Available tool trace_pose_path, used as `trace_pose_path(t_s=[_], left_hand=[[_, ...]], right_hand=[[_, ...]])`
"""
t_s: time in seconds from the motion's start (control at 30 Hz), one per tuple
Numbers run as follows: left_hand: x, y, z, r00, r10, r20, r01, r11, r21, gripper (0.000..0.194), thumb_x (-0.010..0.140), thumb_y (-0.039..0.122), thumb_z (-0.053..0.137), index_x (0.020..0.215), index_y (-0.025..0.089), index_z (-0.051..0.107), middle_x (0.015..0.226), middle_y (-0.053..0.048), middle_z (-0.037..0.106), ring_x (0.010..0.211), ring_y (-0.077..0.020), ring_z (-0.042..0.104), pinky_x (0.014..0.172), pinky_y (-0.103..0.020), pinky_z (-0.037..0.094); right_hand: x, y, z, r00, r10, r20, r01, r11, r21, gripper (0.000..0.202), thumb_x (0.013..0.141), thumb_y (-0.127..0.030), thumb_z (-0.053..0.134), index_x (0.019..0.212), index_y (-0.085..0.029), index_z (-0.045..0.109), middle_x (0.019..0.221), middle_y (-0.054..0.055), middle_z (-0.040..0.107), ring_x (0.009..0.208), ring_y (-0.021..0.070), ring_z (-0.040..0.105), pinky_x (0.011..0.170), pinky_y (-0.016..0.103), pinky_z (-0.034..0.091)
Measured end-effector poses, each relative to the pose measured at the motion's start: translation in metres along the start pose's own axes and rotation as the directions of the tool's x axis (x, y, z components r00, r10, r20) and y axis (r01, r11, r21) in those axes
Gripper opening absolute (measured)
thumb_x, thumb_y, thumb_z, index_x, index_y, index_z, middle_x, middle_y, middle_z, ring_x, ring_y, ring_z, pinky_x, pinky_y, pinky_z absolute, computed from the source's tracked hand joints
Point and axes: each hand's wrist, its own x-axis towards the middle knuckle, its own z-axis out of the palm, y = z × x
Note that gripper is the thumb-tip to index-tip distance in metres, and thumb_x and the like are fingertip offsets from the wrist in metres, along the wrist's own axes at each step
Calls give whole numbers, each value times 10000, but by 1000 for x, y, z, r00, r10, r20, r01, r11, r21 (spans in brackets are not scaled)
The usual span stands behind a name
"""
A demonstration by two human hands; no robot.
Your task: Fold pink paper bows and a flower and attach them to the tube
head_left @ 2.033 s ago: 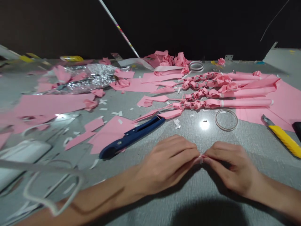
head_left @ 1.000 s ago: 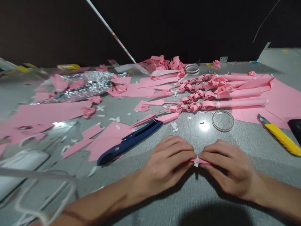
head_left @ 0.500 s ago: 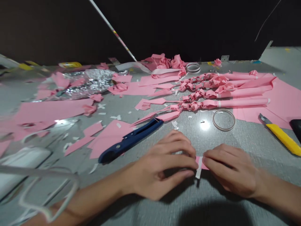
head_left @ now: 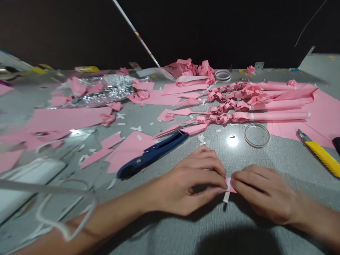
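Note:
A small piece of pink paper [head_left: 233,187] lies low over the grey table between my hands, mostly hidden by the fingers. Across it runs a strip of white tape [head_left: 226,197], whose loose end hangs off the near edge. My left hand [head_left: 192,186] pinches the paper's left side beside the tape, thumb and fingertips together. On the right side, the bent fingers of my right hand [head_left: 265,194] grip the same paper. Beyond the left wrist lie blue-handled scissors or snips [head_left: 152,156], touching pink paper scraps.
Pink paper chains with rolled ends [head_left: 281,116] lie at the back right. A tape ring [head_left: 256,135] and a yellow utility knife [head_left: 321,156] rest nearby. Crumpled silver foil [head_left: 106,90] and pink scraps cover the left. A white cable [head_left: 66,230] crosses my left forearm.
The view has turned slightly left, so everything sits a little further right. My left thumb and fingers have closed together at the tape. The right hand keeps its grip.

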Motion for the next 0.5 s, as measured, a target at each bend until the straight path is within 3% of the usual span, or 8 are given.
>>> trace_pose_path(t_s=[0.23,0.5], left_hand=[[1,2,8,986,-162,-34,154,975,-161,129,938,86,647,887,190,704,841,-8,734,807,-156,643,838,-331,487],[4,6,15,903,-426,-49,387,858,-337,138,916,125,641,790,175,669,810,13,675,765,-124,625,755,-248,505]], right_hand=[[3,-4,-4,999,-54,8,54,997,-60,354,1104,-75,393,1056,-60,743,943,150,807,768,205,704,695,334,609],[3,-7,-9,996,-80,45,83,994,-70,351,1046,-38,400,1115,-44,745,1016,146,817,892,202,740,785,294,629]])
